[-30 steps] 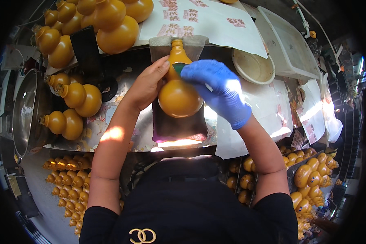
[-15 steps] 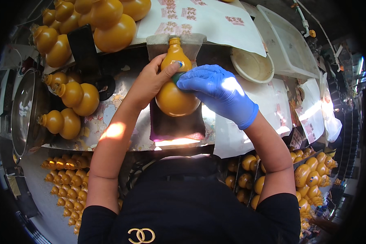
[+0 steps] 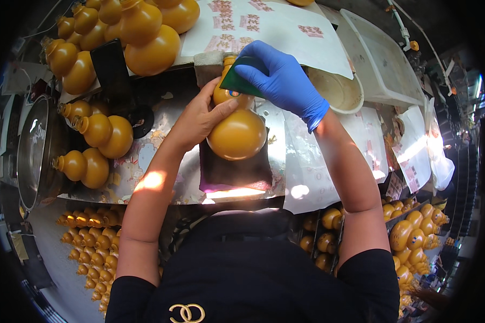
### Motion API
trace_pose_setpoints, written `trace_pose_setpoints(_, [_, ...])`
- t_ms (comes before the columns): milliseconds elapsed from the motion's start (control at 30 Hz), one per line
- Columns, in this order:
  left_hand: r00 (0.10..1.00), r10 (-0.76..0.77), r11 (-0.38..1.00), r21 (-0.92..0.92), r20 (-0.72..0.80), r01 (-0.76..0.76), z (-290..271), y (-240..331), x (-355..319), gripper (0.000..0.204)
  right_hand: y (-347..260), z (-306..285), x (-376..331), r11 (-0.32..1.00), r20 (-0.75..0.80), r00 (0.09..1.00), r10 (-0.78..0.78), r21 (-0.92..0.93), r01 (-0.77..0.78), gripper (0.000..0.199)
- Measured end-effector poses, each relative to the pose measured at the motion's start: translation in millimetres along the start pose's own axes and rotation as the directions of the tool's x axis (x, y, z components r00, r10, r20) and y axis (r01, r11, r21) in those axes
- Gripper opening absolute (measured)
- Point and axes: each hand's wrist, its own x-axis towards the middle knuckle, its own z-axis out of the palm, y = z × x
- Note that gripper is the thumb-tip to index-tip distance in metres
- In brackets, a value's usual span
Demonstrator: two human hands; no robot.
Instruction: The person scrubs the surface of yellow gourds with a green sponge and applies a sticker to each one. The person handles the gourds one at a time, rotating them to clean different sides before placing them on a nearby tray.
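Note:
A glossy amber, gourd-shaped bottle (image 3: pixel 236 135) lies on the worktable with its neck pointing away from me. My bare left hand (image 3: pixel 203 117) wraps the left side of its waist, the thumb lying across the front. In a blue glove, my right hand (image 3: pixel 283 81) grips a flat green scraper (image 3: pixel 244 81) over the bottle's upper bulb and neck. Part of a small blue-and-white mark (image 3: pixel 234 92) shows on the upper bulb below the scraper. The scraper and glove hide much of the neck. Beneath the lower bulb is a dark cloth pad (image 3: pixel 234 175).
A pale block (image 3: pixel 207 63) stands by the bottle's neck. Beyond it, a white sheet (image 3: pixel 285 32) carries printed decals. More gourd bottles (image 3: pixel 155 49) crowd the left. A metal pan (image 3: pixel 33 153) is far left; a round basin (image 3: pixel 337 92) and clear bin (image 3: pixel 385 59) are right.
My right hand has moved up from the bottle's waist to its upper bulb and neck, and more of the green scraper shows. My left thumb has slid lower, toward the waist.

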Motion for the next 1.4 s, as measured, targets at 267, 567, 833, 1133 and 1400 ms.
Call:
trace_pose_setpoints(267, [0.985,-0.161,0.966,-0.213,-0.059,0.145,5,12,6,0.057,5,-2,8,0.991,-0.028,0.998,-0.06,-0.12,0.056,0.024])
trace_pose_setpoints(567, [0.996,-0.025,0.999,-0.046,-0.083,0.021,11,10,8,0.044,2,14,-15,0.994,-0.355,0.935,-0.026,-0.107,-0.013,0.031])
trace_pose_setpoints(833, [0.992,-0.094,0.952,-0.299,-0.089,0.064,7,6,5,0.039,-3,21,-34,1.0,-0.386,0.923,-0.009,0.024,0.02,0.024])
trace_pose_setpoints(1133, [0.989,-0.123,0.928,-0.363,-0.08,0.086,-12,-10,13,0.038,-1,35,-53,0.767,-0.166,0.758,-0.631,-0.276,0.579,0.004])
trace_pose_setpoints(1400, [0.993,-0.102,0.987,-0.119,0.052,0.108,3,0,15,0.044,0,18,-114,0.79,-0.408,0.881,0.24,0.609,0.067,0.022])
